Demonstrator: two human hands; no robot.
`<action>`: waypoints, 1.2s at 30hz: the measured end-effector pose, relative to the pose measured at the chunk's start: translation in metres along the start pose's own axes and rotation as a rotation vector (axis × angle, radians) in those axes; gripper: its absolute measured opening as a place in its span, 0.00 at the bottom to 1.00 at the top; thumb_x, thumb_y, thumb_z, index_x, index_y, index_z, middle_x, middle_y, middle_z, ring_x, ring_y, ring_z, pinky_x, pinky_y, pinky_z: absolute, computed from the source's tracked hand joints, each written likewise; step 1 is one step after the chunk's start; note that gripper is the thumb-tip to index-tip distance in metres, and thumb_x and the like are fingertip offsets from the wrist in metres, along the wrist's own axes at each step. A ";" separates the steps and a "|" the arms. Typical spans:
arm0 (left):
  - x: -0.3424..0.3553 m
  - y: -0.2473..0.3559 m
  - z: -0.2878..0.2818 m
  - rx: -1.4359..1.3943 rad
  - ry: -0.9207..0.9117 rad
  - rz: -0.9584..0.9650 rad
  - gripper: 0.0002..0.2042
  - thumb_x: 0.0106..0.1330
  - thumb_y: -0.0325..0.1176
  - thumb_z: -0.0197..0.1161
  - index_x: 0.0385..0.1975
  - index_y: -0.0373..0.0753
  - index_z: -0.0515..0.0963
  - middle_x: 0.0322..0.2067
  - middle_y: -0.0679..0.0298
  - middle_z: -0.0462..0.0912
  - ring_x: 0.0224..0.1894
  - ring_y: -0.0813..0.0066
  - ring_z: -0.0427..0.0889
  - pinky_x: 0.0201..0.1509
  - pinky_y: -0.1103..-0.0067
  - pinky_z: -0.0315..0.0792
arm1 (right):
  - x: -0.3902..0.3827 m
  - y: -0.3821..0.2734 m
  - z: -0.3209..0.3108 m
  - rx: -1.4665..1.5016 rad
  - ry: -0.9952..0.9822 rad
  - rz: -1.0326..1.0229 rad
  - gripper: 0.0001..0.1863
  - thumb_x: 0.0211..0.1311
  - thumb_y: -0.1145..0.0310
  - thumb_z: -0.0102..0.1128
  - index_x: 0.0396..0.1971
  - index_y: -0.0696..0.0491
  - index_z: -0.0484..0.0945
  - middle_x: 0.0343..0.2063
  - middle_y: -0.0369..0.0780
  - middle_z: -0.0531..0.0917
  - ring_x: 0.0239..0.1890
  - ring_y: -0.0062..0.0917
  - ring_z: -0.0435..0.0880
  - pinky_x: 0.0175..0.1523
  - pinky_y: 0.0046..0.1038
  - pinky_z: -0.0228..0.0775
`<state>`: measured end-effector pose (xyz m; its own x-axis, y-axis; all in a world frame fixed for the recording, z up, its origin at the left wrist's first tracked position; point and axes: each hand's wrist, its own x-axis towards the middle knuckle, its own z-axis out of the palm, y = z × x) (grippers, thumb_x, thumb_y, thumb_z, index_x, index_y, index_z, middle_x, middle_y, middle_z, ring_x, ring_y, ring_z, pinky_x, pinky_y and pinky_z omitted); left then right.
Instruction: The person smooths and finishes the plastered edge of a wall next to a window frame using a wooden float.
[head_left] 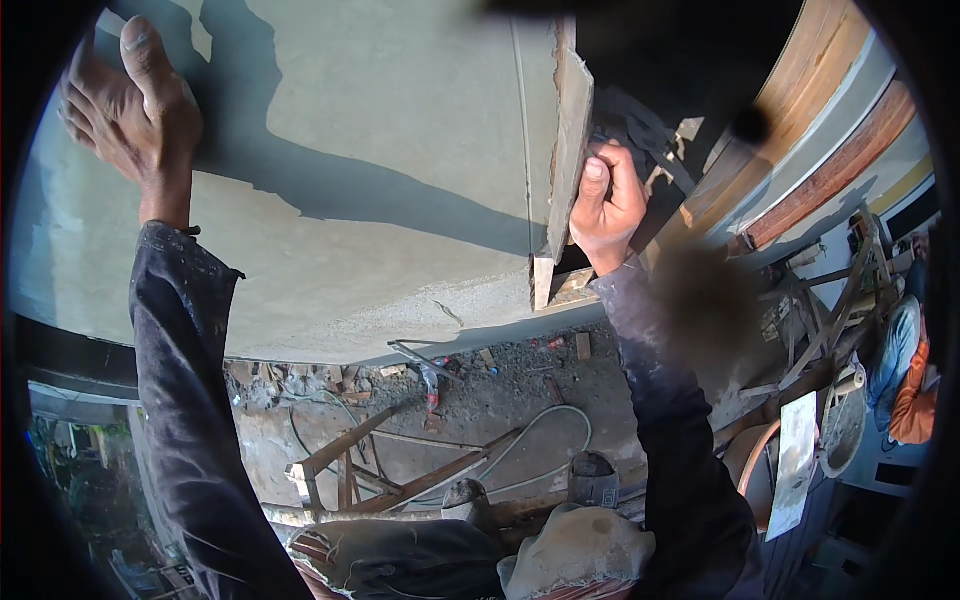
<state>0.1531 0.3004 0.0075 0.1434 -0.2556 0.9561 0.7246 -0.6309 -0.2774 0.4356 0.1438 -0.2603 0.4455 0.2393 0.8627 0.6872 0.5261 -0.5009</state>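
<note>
My left hand (140, 110) is raised at the upper left before the grey plastered wall (390, 120). Its thumb stands apart from the fingers, and it holds nothing; I cannot tell whether it touches the wall. At the wall's right edge, my right hand (610, 200) is closed, thumb on top, at the side of a flat, narrow grey board (572, 150) smeared with cement. A small dark part shows above its index finger, but what lies inside the grip is mostly hidden. The board stands nearly upright along the edge, beside a dark opening.
Wooden frame pieces (780, 120) border the opening at right. Below are a timber trestle (350, 460), a looped hose (575, 415), rubble (520, 360) and my shoes (592, 480). A long pale board (795, 465) stands at lower right, near a person in orange (912, 400).
</note>
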 end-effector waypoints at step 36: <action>0.003 0.007 -0.006 -0.004 -0.061 -0.071 0.32 0.73 0.65 0.44 0.71 0.57 0.67 0.76 0.57 0.59 0.81 0.54 0.50 0.82 0.51 0.34 | 0.164 -0.093 0.038 -0.078 0.052 -0.147 0.15 0.74 0.61 0.64 0.30 0.55 0.79 0.18 0.40 0.77 0.19 0.31 0.73 0.26 0.31 0.66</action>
<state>0.1543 0.2912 0.0078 0.1329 -0.1655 0.9772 0.7316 -0.6488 -0.2093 0.4224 0.1651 -0.0694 0.3647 0.1212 0.9232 0.7887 0.4868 -0.3755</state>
